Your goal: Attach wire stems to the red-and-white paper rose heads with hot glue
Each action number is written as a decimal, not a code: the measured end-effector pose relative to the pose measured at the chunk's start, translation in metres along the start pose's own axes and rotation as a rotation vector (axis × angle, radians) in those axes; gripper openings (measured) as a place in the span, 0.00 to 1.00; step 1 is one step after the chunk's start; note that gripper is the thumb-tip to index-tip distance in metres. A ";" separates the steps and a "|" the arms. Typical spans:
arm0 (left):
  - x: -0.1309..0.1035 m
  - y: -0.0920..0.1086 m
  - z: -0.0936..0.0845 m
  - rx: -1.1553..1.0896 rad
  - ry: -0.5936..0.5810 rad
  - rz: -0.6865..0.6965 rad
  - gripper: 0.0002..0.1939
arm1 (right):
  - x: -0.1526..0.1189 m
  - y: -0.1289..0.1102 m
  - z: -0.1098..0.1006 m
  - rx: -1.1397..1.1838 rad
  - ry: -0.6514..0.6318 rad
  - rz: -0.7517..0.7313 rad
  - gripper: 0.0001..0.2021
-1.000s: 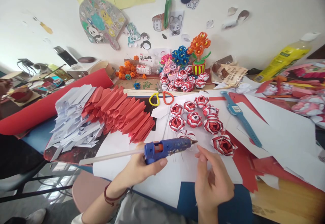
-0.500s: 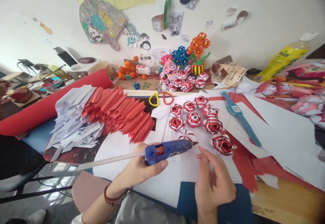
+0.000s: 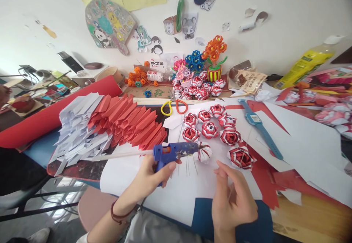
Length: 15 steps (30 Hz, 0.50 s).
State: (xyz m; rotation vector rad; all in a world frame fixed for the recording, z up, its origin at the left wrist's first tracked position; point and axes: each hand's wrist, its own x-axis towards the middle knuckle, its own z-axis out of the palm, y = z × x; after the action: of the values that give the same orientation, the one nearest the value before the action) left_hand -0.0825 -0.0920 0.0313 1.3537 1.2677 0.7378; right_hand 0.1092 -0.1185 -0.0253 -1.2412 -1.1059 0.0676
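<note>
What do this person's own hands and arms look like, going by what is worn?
The left hand and the right hand are gloveless, with no rings visible. A thin dark-red bracelet circles the left wrist. The edge of a pale sleeve shows farther up the left arm; no sleeve or bracelet is visible on the right arm.

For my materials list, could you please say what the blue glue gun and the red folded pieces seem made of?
Blue glue gun: likely hard plastic, slightly glossy, with a moulded opening. Red folded pieces: apparently matte paper, with thin, crisp edges.
</note>
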 end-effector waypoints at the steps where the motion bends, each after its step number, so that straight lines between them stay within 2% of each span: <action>1: 0.001 0.002 -0.001 0.002 0.002 -0.002 0.26 | 0.000 0.000 0.000 -0.022 0.012 -0.007 0.12; 6: 0.005 0.014 -0.005 0.036 0.011 -0.050 0.26 | 0.004 -0.002 0.004 -0.144 -0.013 -0.080 0.16; 12: 0.007 0.022 -0.008 0.160 0.000 -0.070 0.23 | 0.009 0.003 0.012 -0.275 -0.214 -0.089 0.25; 15: 0.007 0.021 -0.008 0.161 -0.026 -0.093 0.24 | 0.009 0.007 0.016 -0.313 -0.291 -0.076 0.26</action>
State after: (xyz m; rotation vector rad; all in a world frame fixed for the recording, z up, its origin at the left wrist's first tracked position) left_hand -0.0823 -0.0795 0.0511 1.4181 1.3834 0.5625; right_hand 0.1062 -0.0995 -0.0268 -1.4986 -1.4555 0.0166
